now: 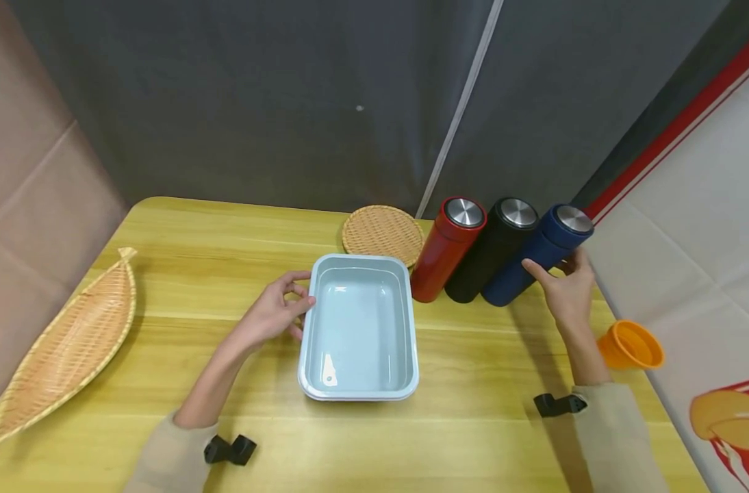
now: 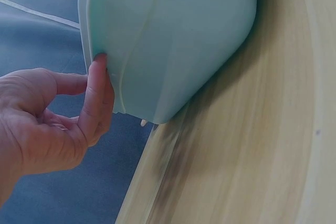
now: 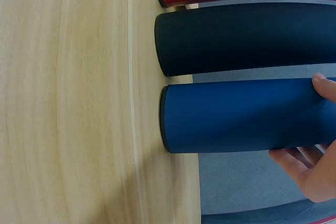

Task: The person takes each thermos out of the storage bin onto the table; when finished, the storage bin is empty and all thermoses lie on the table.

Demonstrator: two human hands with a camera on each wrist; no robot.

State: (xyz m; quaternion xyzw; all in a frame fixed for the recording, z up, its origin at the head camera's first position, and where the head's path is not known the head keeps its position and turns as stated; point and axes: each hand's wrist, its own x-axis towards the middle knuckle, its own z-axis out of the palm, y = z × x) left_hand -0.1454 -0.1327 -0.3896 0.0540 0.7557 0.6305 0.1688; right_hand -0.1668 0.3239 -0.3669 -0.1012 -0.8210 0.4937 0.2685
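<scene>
My left hand (image 1: 278,306) pinches the left rim of a light blue plastic tub (image 1: 359,329), thumb on top and fingers beneath the lip. In the left wrist view the fingers (image 2: 97,93) meet the tub's side wall (image 2: 168,40) just under its rim. On the right, my right hand (image 1: 568,287) grips a dark blue thermos flask (image 1: 528,263), thumb on the near side and fingers around the far side. The blue flask (image 3: 236,116) stands upright at the end of a row, beside a black flask (image 1: 488,257) and a red flask (image 1: 442,257).
A round woven mat (image 1: 381,233) lies behind the tub. At the far left is a leaf-shaped wicker basket (image 1: 72,342). An orange cup (image 1: 633,346) sits by the right wall, near my right forearm. A dark grey curtain (image 1: 257,103) hangs behind the wooden table (image 1: 226,239).
</scene>
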